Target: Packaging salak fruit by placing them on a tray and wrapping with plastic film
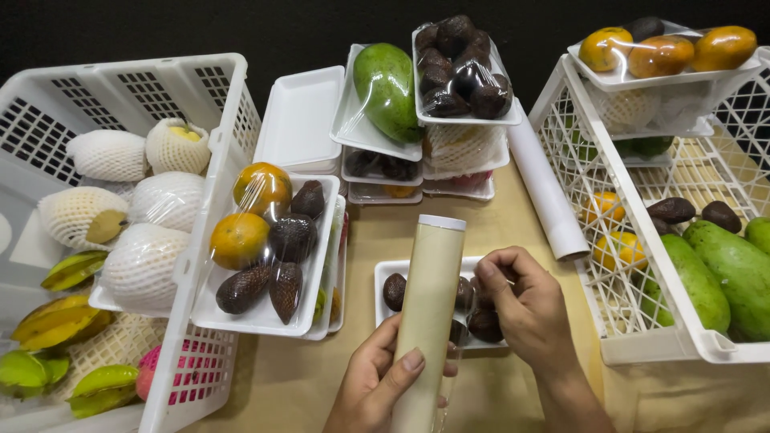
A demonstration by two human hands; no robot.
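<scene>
Gripping the wrap roll (427, 321) upright over the tray (385, 273), the left hand (377, 385) is clasping its stiff, probably light tube mid-length while the right hand (525, 309) is pinching what seems thin, clingy film beside it.

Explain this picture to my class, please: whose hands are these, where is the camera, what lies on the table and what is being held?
There is no machine here, and only one picture: a person wears a camera on the head, so you look down on their own two bare hands. The left hand grips an upright roll of cling film. The right hand pinches at the roll's side, above a small white tray of dark scaly fruit on the tan table. Behind stand stacked wrapped trays, one with a green mango. A wrapped tray of oranges and scaly fruit leans on the left white basket, which holds fruit in foam nets. The right basket holds green mangoes and more trays.
</scene>
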